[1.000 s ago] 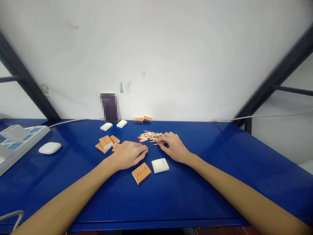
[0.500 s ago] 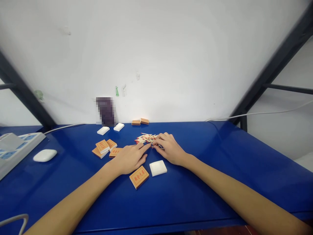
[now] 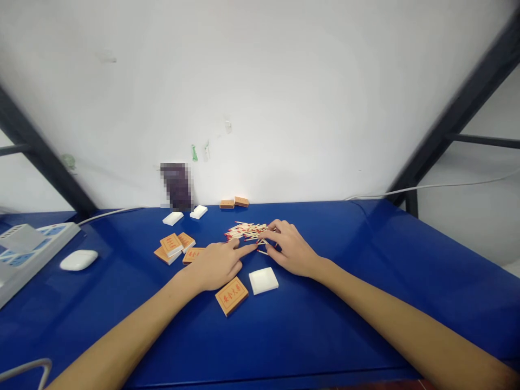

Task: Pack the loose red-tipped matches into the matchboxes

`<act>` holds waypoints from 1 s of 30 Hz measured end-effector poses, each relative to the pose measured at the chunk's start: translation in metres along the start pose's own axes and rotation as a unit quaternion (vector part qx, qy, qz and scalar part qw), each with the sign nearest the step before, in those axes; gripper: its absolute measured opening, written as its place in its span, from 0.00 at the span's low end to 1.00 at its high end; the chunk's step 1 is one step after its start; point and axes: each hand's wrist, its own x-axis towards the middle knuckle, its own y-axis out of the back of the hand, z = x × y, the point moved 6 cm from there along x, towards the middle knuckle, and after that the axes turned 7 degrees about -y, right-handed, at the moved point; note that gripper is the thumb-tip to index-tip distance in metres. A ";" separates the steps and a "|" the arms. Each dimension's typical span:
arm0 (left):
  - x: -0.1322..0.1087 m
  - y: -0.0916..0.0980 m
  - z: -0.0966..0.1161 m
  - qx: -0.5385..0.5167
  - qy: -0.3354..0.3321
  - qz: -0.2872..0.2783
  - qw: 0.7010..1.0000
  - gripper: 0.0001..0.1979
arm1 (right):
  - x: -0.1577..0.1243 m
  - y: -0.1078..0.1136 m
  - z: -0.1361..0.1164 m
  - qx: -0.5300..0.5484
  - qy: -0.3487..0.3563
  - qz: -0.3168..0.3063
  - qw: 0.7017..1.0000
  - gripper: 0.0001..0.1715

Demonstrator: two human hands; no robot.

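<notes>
A loose pile of red-tipped matches [image 3: 244, 231] lies on the blue tabletop. My left hand [image 3: 217, 264] reaches in from the left, index finger stretched out to a match at the near edge of the pile, with nothing in its grasp. Over the pile's right side, my right hand [image 3: 291, 249] curves its fingers, thumb and index apart, touching matches; no firm hold shows. One match lies separate below its thumb. Just nearer to me are an orange matchbox [image 3: 231, 296] and a white matchbox tray [image 3: 264, 280].
Several orange matchboxes [image 3: 171, 245] cluster left of my left hand. Two white trays [image 3: 173, 218] and two small orange boxes [image 3: 227, 204] sit near the wall. A white rounded case [image 3: 79, 260] and a power strip [image 3: 36, 260] are at far left.
My right hand has shifted slightly right and its thumb and index have spread. My left index finger now reaches further right, and a few matches have come away from the pile's near edge.
</notes>
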 end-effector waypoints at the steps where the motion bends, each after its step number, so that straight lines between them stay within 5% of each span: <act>1: 0.000 0.000 0.000 -0.001 0.000 0.001 1.000 0.28 | 0.000 -0.001 0.000 -0.001 0.000 -0.003 1.000 0.15; 15: 0.013 0.009 -0.006 -0.074 0.042 0.047 0.995 0.21 | 0.002 -0.005 0.013 -0.001 -0.070 0.023 0.997 0.16; 22: 0.037 0.022 0.000 -0.088 0.028 0.103 0.990 0.15 | 0.003 -0.004 0.018 -0.005 -0.099 0.041 0.994 0.04; 30: 0.039 0.006 -0.006 -0.175 0.075 0.107 0.976 0.07 | 0.004 -0.008 0.019 -0.024 -0.105 0.030 0.994 0.04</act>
